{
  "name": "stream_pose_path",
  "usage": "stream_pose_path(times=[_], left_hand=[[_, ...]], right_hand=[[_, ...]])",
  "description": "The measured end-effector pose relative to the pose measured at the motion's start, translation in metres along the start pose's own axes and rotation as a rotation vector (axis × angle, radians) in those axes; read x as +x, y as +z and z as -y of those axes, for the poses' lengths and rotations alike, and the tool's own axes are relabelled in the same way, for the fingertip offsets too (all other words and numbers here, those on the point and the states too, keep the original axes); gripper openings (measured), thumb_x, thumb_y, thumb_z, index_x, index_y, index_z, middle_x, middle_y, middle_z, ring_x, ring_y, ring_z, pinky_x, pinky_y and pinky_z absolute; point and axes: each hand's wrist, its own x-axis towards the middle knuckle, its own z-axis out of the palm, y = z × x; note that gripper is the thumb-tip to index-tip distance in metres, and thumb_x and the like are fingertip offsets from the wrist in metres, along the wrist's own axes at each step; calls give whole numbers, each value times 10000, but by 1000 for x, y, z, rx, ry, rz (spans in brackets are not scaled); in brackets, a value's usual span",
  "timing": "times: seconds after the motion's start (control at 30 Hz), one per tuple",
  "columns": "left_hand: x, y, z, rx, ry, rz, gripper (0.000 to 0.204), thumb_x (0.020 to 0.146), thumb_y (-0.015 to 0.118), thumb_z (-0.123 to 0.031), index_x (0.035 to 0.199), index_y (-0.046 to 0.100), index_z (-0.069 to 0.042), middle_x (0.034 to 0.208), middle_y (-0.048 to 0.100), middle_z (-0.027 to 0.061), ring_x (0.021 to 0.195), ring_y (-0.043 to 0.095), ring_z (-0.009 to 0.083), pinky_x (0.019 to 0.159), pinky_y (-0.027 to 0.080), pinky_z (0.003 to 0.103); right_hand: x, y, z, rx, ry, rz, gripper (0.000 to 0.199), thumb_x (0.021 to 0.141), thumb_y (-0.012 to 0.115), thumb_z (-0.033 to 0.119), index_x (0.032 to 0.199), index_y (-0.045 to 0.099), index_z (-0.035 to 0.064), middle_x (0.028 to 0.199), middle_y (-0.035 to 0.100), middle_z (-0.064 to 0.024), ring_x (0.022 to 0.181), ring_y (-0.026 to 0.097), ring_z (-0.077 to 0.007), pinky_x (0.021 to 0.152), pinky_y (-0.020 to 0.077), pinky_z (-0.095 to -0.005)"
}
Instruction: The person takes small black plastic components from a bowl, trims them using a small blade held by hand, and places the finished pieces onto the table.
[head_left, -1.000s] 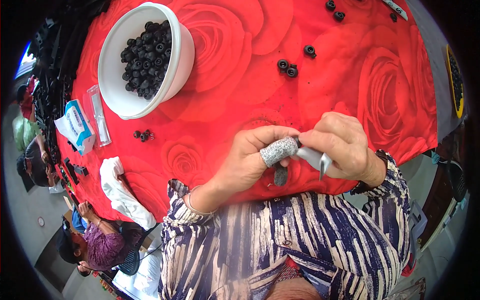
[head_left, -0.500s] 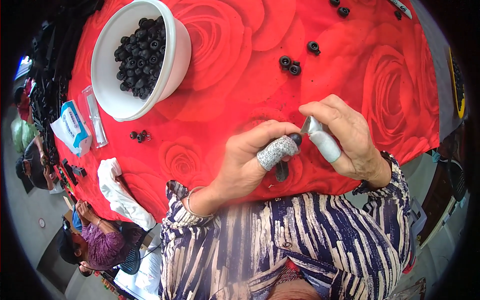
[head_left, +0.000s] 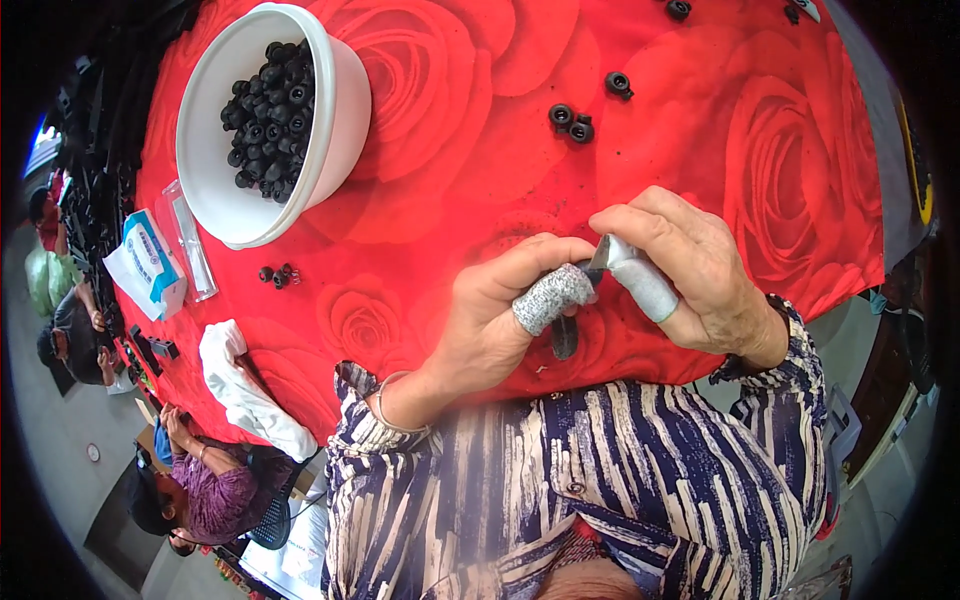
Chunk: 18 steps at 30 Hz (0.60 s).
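Observation:
My left hand [head_left: 492,302] is closed on a small black rubber part [head_left: 594,276], pinched between finger and a digit wrapped in a grey speckled cover [head_left: 552,300]. My right hand [head_left: 695,270], its thumb in a whitish cover [head_left: 645,285], pinches a small metal blade [head_left: 603,252]. The blade's edge meets the black part, which fingers mostly hide. Below my left fingers a dark elongated piece [head_left: 564,338] shows; I cannot make out what it is. At the upper left, a white bowl [head_left: 340,130] holds many black rubber parts [head_left: 270,130].
Loose black parts [head_left: 580,128] lie beyond my hands, with a small cluster [head_left: 278,275] at left. A tissue pack [head_left: 148,265], a clear plastic case [head_left: 192,245] and a white cloth [head_left: 245,390] rest on the red rose-patterned tablecloth [head_left: 430,200]. Other people sit at the far left.
The blade has moved left onto the black part, closing the small gap between my hands. The view has shifted slightly; the bowl and loose parts stay put on the table.

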Motion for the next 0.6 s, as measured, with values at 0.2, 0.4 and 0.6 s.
stream_pose_path(times=[0.2, 0.4, 0.6], left_hand=[[0, -2, 4, -77, -31, 27, 281, 934, 571, -88, 1195, 577, 17, 924, 582, 17, 798, 546, 63, 717, 452, 204], [0, -6, 10, -297, -123, 49, 285, 931, 576, -97, 1198, 586, -1, 916, 626, 25, 779, 549, 66, 712, 456, 205], [-5, -1, 10, -396, -91, 16, 269, 924, 586, -98, 1173, 609, 0, 899, 644, 37, 765, 554, 67, 698, 455, 201]], right_hand=[[0, -3, 1, 26, -5, 44, 319, 776, 616, -17, 1091, 563, -32, 812, 560, -132, 662, 553, -257, 582, 436, -341], [2, -3, -5, 41, -39, 37, 285, 762, 622, -12, 1043, 581, -34, 784, 559, -123, 649, 560, -254, 555, 430, -342], [6, -7, -6, -8, -118, 85, 250, 752, 670, 54, 978, 594, -19, 766, 542, -103, 624, 563, -230, 503, 451, -333]])
